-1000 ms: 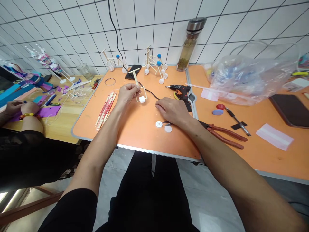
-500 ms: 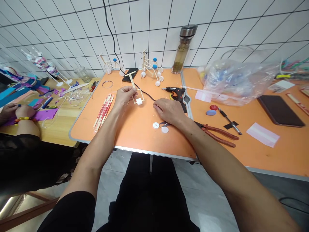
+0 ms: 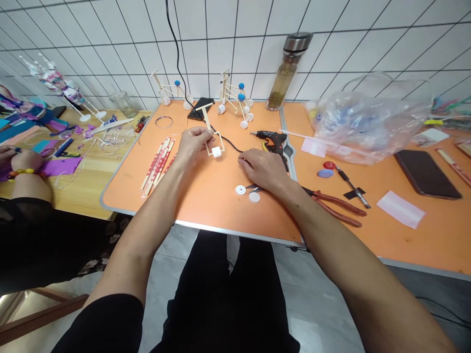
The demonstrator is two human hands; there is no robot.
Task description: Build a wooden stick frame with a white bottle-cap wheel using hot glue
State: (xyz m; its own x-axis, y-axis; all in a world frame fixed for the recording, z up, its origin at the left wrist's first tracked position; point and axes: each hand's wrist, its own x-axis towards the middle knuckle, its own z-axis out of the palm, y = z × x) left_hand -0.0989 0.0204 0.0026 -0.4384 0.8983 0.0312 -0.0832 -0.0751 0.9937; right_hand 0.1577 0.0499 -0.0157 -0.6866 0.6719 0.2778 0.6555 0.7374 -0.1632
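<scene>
White tiled wall (image 3: 228,39), orange metal-edged table (image 3: 206,208): pale wooden stick frame (image 3: 208,120) gripped in left hand (image 3: 193,144)

On my remote feed, the frame hangs over the table's middle, with the left hand's fingers closed around it. I can't tell whether its lower end touches the tabletop. Its long axis points away from me and slightly left, from a white cylindrical roller (image 3: 217,152) set in a rectangular loop of sticks at the near end to a short crossbar at the far end. The left hand is nearer the frame; the right hand (image 3: 263,169) lies farther right, palm down, lightly curled and apparently empty. A black cable (image 3: 230,142) passes just behind the frame. Around the right hand are a black-and-orange hot glue gun (image 3: 271,139), small scissors (image 3: 253,187) and two white plastic discs (image 3: 254,197). Paper-wrapped chopsticks (image 3: 156,164) lie left of the left hand. At the neighbouring wooden table (image 3: 91,191), a co-worker's hand (image 3: 22,159) rests over a purple sheet (image 3: 61,166).
</scene>
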